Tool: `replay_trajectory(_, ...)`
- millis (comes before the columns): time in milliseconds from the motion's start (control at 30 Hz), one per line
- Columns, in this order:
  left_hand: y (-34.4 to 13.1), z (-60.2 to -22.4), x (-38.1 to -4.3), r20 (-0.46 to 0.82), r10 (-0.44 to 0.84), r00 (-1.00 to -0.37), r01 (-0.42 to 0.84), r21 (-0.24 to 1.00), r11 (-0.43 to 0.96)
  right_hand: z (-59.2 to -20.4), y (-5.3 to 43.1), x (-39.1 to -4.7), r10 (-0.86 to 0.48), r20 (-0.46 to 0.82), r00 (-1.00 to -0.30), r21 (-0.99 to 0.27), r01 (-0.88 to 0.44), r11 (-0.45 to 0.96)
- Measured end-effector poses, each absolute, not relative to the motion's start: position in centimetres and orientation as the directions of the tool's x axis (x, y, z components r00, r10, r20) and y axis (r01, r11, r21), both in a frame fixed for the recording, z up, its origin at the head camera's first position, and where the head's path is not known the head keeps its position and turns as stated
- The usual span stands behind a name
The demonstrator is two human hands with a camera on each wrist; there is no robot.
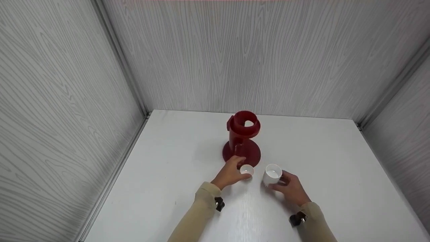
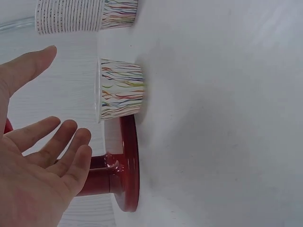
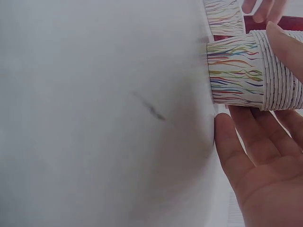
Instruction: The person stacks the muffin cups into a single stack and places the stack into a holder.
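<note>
A single small paper cup [image 2: 121, 90] with colourful wavy lines stands upright on the table, right by the round base of a red stand [image 1: 251, 153]. My left hand [image 1: 231, 173] is around its rim, and in the left wrist view the thumb and fingers are spread, apart from the cup. To the right, my right hand [image 1: 291, 189] holds a stack of matching paper cups [image 3: 236, 71], thumb on one side and fingers on the other. The stack is upright, its bottom close over the table.
The red stand carries a ring-shaped top [image 1: 243, 124] on an upright column, behind both hands. Grey wood-grain panels [image 1: 215, 57] enclose the white table [image 1: 168, 161] at the back, left and right. A small dark mark [image 3: 154, 111] shows on the tabletop.
</note>
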State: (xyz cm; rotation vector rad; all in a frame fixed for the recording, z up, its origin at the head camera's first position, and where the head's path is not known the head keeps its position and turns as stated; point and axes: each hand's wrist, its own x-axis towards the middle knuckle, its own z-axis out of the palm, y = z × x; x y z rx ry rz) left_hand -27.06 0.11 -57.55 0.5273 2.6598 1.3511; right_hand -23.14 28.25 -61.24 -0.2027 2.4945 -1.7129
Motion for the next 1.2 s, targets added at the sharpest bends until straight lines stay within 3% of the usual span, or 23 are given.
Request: replay_trajectory(1200,0.6,-61.1,-26.9,0.077,0.267,-0.96,0.199,0.863,0.465,-61.2,28.1,-23.2,-0.171,-0.034,-0.985,-0.942,-0.026,0.335)
